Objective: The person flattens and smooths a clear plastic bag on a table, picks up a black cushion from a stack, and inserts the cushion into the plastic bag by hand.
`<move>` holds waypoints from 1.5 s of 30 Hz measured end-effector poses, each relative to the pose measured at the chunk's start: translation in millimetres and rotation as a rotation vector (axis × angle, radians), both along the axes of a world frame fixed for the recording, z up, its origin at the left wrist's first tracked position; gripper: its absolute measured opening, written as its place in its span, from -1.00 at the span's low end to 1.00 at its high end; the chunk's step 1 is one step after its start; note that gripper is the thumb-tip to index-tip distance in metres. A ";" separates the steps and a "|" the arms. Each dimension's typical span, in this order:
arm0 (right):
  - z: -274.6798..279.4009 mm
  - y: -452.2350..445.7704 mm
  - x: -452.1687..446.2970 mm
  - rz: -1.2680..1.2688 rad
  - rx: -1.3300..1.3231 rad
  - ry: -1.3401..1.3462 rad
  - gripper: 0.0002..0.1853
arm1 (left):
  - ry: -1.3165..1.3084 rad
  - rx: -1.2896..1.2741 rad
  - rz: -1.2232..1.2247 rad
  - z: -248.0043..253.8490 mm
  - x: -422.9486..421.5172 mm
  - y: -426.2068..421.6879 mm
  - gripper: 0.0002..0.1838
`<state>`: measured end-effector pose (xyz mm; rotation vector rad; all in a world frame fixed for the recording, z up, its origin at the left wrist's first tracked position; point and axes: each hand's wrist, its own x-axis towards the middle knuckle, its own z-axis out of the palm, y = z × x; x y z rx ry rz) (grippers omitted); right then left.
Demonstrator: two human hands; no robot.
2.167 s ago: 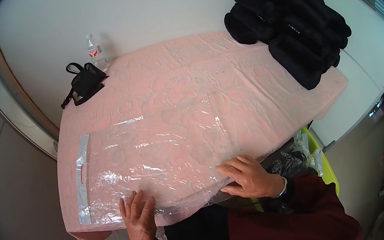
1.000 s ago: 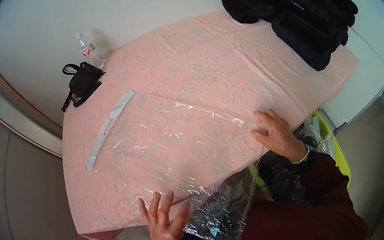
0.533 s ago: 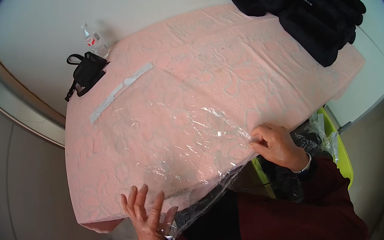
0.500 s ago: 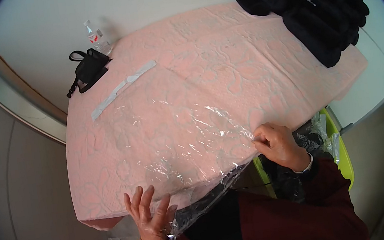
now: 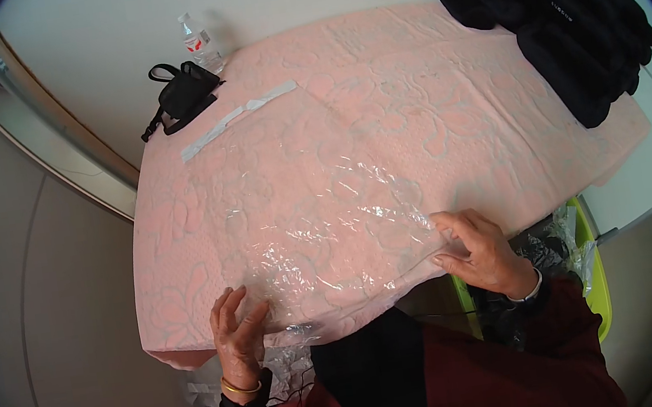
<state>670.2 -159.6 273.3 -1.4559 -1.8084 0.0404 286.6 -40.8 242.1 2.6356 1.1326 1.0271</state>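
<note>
A clear plastic bag (image 5: 321, 229) lies flat over the pink patterned cloth, its shiny creases catching the light, with a white strip (image 5: 239, 120) along its far edge. My left hand (image 5: 239, 341) rests at the bag's near left corner, fingers bent and apart, the thumb held off from them. At the near right corner, my right hand (image 5: 483, 256) touches the plastic with its fingers; thumb and forefinger stand apart. Neither hand visibly grips anything. The pink cloth (image 5: 450, 136) covers the table beneath.
Folded black padded items (image 5: 568, 28) sit at the back right. A black pouch (image 5: 188, 94) and a clear bottle (image 5: 199, 42) stand at the back left. Below the table's right side is a green bin (image 5: 598, 298) with crumpled plastic (image 5: 574, 248). More plastic (image 5: 284, 376) hangs below my left hand.
My right hand has loosened from a pinch on the bag's corner and its fingers have spread. My left hand has moved up onto the near edge. The plastic now lies flatter; the view has shifted.
</note>
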 end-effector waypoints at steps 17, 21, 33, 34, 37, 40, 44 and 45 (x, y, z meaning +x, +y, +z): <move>-7.7 -17.9 -20.7 0.027 0.088 -0.273 -0.80 | -0.234 -0.008 0.062 -22.9 -21.4 -0.2 -0.55; 1.3 -29.4 -28.2 0.188 -0.042 -0.164 -0.83 | -0.355 -0.184 0.124 -19.0 -16.8 5.2 -0.55; 10.4 10.2 -23.6 0.080 0.075 -0.133 -0.61 | 0.122 -0.022 0.233 23.3 -64.2 -7.7 -0.51; 10.1 10.3 -25.6 0.087 0.051 -0.130 -0.59 | 0.160 -0.016 0.248 36.3 -60.2 -13.5 -0.52; 6.9 14.9 -34.4 0.133 0.011 -0.117 -0.55 | 0.245 -0.006 0.310 65.8 -34.4 -27.3 -0.56; 4.5 21.3 -44.5 0.113 -0.047 -0.162 -0.48 | 0.101 -0.015 0.050 70.9 19.1 -33.1 -0.60; -1.6 29.6 -65.4 0.132 -0.112 -0.308 -0.29 | 0.097 -0.086 -0.211 27.5 104.7 -41.0 -0.35; -4.9 29.9 -68.7 0.143 -0.109 -0.308 -0.29 | 0.078 -0.120 -0.262 18.6 115.8 -40.9 -0.26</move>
